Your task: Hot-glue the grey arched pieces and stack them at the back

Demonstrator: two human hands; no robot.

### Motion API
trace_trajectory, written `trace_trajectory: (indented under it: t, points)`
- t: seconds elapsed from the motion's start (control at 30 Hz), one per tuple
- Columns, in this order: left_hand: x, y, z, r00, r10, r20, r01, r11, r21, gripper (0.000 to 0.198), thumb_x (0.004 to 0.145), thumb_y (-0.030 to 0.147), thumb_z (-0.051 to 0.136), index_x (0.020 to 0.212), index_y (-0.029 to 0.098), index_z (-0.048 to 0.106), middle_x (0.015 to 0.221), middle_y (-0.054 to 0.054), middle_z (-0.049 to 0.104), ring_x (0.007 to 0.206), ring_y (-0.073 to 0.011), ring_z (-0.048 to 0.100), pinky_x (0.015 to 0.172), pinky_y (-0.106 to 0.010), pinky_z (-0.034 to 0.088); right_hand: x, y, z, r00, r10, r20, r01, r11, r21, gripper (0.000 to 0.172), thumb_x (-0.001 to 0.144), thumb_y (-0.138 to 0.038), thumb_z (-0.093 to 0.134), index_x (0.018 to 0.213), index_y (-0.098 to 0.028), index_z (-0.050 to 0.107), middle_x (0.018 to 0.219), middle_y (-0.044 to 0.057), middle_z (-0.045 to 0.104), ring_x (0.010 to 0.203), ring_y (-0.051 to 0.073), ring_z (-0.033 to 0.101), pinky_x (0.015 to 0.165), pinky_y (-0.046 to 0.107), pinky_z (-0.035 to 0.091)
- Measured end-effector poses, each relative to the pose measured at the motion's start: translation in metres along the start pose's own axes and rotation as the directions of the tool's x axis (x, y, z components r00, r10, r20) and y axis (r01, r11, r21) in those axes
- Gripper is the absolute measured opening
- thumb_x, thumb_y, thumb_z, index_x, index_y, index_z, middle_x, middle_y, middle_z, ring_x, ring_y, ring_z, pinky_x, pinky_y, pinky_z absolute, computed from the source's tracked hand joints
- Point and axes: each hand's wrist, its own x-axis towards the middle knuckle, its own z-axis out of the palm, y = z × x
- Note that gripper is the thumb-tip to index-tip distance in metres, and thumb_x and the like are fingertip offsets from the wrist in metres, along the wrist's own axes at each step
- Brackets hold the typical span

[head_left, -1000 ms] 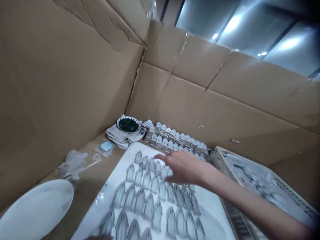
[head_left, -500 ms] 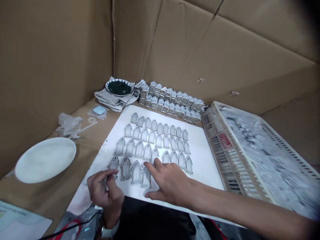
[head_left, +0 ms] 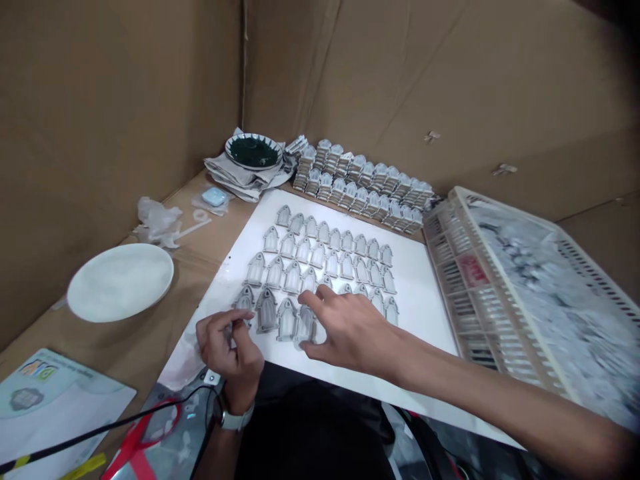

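Note:
Several small grey arch-shaped pieces (head_left: 320,257) lie in rows on a white board (head_left: 425,300). My right hand (head_left: 345,327) rests on the front row with fingers spread, its fingertips touching a piece near the board's front edge. My left hand (head_left: 227,343) hovers at the board's front left corner, its fingers pinched on something thin that I cannot make out. A watch sits on that wrist.
Stacks of the same pieces (head_left: 365,183) line the back cardboard wall. A dark green dish (head_left: 253,151) sits on folded cloth, a white plate (head_left: 120,281) at left, a slatted plastic crate (head_left: 530,293) at right. A printed sheet (head_left: 50,400) and red-handled scissors (head_left: 150,427) lie near me.
The view dropped from the cardboard walls to the board. My right hand drew back from the far rows to the front row. My left hand came into view, pinched.

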Motion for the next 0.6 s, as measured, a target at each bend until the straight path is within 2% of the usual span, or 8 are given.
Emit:
trace_trajectory:
  t: [0.17, 0.37, 0.5, 0.6]
  points:
    - [-0.001, -0.001, 0.0, 1.0, 0.008, -0.006, -0.008, 1.0, -0.021, 0.015, 0.101, 0.015, 0.062, 0.094, 0.019, 0.074, 0.084, -0.003, 0.07, 0.085, -0.0196, 0.067, 0.08, -0.035, 0.056, 0.017, -0.01, -0.013, 0.998, -0.059, 0.02, 0.059, 0.998, 0.028, 0.063, 0.092, -0.057, 0.075, 0.142, -0.022, 0.063, 0.121, 0.013, 0.074, 0.084, 0.032, 0.076, 0.063, 0.037, 0.044]
    - [0.001, 0.001, -0.002, 0.999, 0.026, 0.018, -0.026, 1.0, -0.007, 0.02, 0.103, 0.017, 0.06, 0.09, 0.02, 0.075, 0.081, -0.004, 0.07, 0.086, -0.0213, 0.066, 0.079, -0.036, 0.056, 0.032, -0.02, -0.008, 0.991, -0.089, 0.104, 0.091, 0.996, -0.016, 0.072, 0.086, -0.056, 0.08, 0.148, -0.022, 0.062, 0.129, 0.016, 0.075, 0.091, 0.036, 0.079, 0.065, 0.039, 0.049]
    - [0.001, 0.002, -0.002, 1.0, 0.028, 0.006, -0.027, 0.999, -0.039, 0.019, 0.102, 0.014, 0.062, 0.09, 0.02, 0.075, 0.081, -0.004, 0.07, 0.087, -0.021, 0.066, 0.08, -0.035, 0.055, 0.035, -0.019, -0.013, 0.99, -0.098, 0.102, 0.105, 0.992, -0.065, 0.065, 0.086, -0.052, 0.08, 0.142, -0.021, 0.066, 0.121, 0.015, 0.078, 0.09, 0.036, 0.079, 0.064, 0.038, 0.047]
    - [-0.002, 0.002, 0.001, 1.0, -0.008, -0.024, 0.005, 0.995, -0.099, 0.01, 0.103, 0.015, 0.062, 0.103, 0.019, 0.07, 0.087, -0.003, 0.071, 0.087, -0.0203, 0.068, 0.081, -0.036, 0.056, 0.037, -0.02, -0.025, 0.994, -0.079, 0.071, 0.084, 0.994, -0.073, 0.063, 0.086, -0.054, 0.078, 0.139, -0.022, 0.067, 0.115, 0.012, 0.078, 0.088, 0.035, 0.079, 0.062, 0.038, 0.044]
